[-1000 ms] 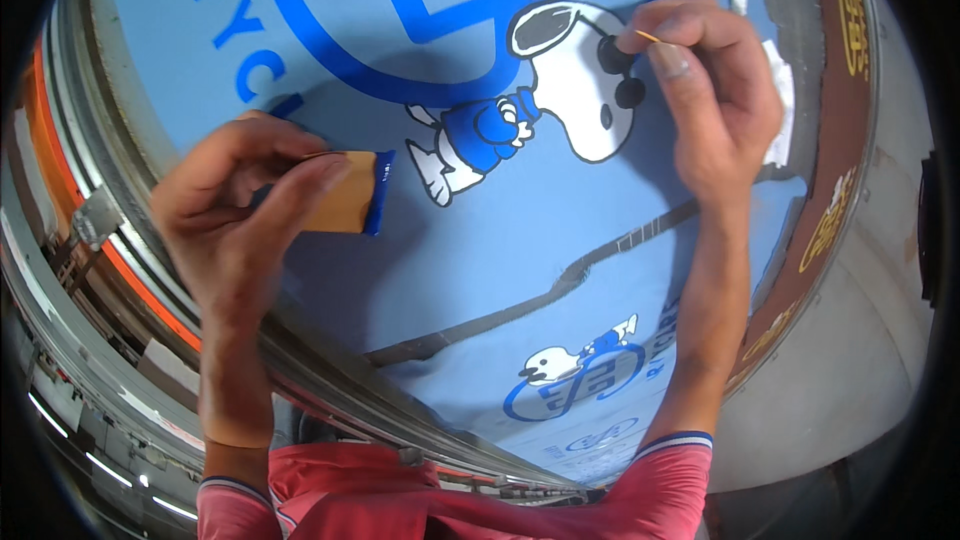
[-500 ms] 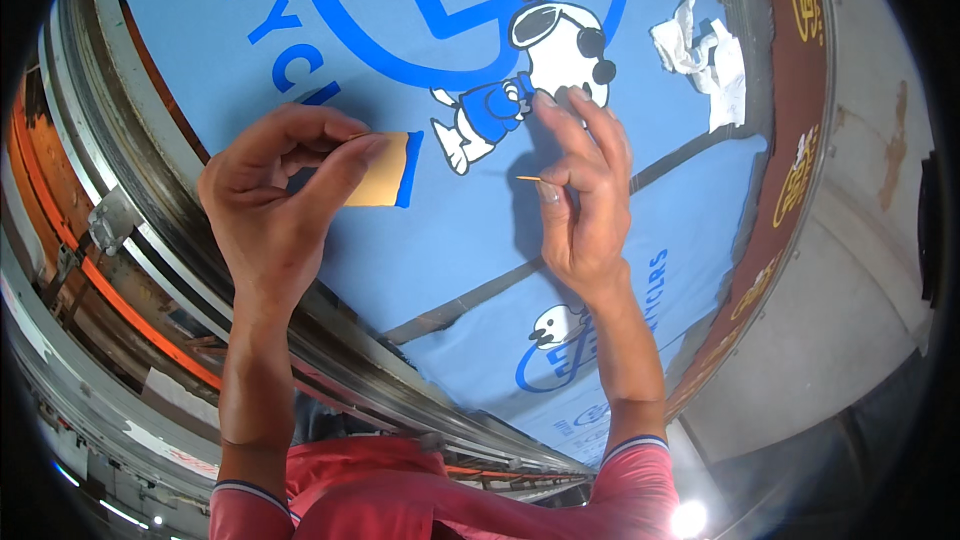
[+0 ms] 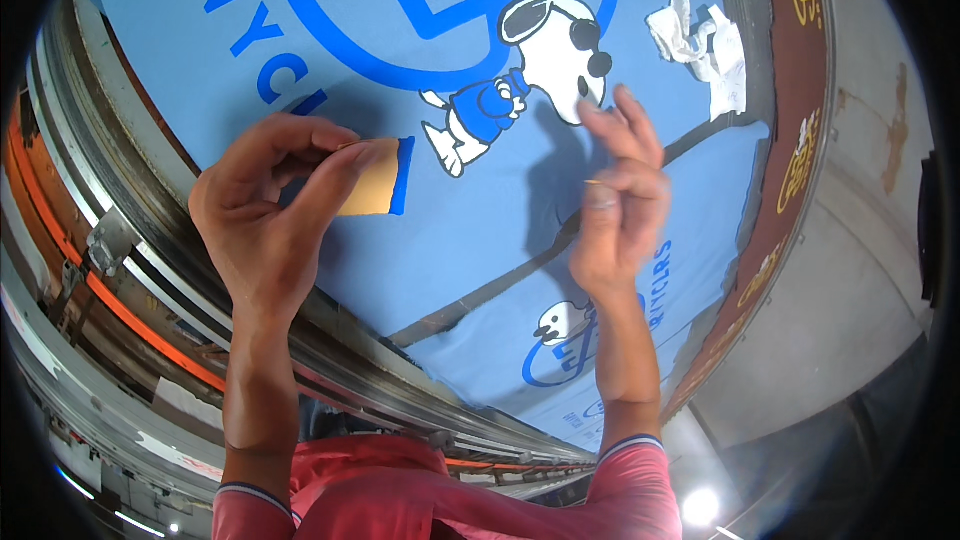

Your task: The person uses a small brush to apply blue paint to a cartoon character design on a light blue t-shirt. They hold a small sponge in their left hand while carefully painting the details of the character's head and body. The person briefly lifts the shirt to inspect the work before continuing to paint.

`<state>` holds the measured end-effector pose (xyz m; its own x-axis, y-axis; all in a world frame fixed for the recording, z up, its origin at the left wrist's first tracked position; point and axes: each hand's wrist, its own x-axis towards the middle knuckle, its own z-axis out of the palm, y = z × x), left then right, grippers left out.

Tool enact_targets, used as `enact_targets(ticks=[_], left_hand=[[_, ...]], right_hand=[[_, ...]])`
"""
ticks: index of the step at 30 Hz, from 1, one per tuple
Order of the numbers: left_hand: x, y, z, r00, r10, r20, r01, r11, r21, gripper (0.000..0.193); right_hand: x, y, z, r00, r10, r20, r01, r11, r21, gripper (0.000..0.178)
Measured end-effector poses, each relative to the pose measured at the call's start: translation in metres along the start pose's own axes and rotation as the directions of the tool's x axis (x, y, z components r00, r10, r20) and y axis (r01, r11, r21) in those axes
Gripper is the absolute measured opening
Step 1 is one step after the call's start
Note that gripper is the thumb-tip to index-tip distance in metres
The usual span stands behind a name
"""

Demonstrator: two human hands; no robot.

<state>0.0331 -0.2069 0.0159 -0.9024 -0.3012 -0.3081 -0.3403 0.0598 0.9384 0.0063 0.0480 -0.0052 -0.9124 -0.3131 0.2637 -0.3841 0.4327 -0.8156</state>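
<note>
Left hand (image 3: 265,215), left of centre, pinches a tan card with a blue edge (image 3: 378,178). Right hand (image 3: 618,202), at centre right, is closed on a thin sliver (image 3: 592,181), raised over the blue printed shirt (image 3: 480,230). Shirt lies flat; work looks midway.

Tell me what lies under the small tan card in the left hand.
Under the tan card with a blue edge, pinched by the left hand, lies light blue printed fabric. The patch directly beneath is covered, so any print there is hidden.
</note>
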Motion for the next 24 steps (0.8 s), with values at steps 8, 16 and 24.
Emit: enact_targets(ticks=[8, 16, 24], left_hand=[[0.001, 0.000, -0.002, 1.000, -0.021, -0.002, 0.021, 1.000, 0.003, 0.011], [0.002, -0.005, -0.001, 1.000, 0.025, -0.007, -0.025, 0.999, 0.022, 0.013], [0.003, -0.011, -0.004, 0.997, 0.078, -0.002, -0.078, 0.997, 0.008, 0.016]], right_hand=[[0.007, -0.017, -0.014, 0.826, 0.490, -0.278, -0.268, 0.775, 0.572, 0.014], [0.025, -0.015, -0.003, 0.793, 0.484, -0.371, -0.199, 0.781, 0.592, 0.013], [0.014, -0.009, 0.014, 0.896, 0.422, -0.137, -0.263, 0.754, 0.602, 0.019]])
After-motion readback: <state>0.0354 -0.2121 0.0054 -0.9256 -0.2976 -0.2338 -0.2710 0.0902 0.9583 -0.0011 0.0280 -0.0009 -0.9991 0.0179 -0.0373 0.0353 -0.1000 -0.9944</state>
